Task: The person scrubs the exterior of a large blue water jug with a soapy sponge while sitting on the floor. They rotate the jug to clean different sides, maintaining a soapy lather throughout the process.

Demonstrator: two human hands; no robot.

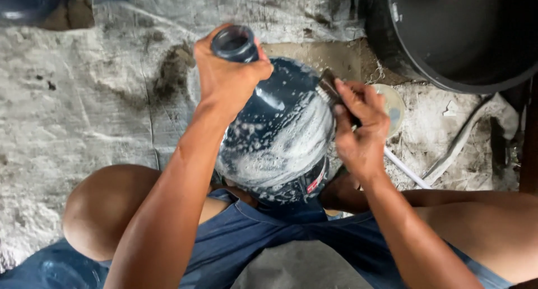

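Note:
A large dark blue water jug [280,138] stands tilted between my knees, its side streaked with white soap foam. My left hand [227,76] is wrapped around the jug's neck just below the open mouth [233,41]. My right hand [361,129] grips a scrub brush [329,90], whose bristles press against the jug's upper right shoulder. Most of the brush handle is hidden under my fingers.
A big black tub [476,48] fills the top right corner. A white pipe [406,168] and a grey hose [459,146] lie on the wet concrete floor [84,110] to the right. More blue jugs [25,0] sit along the top edge.

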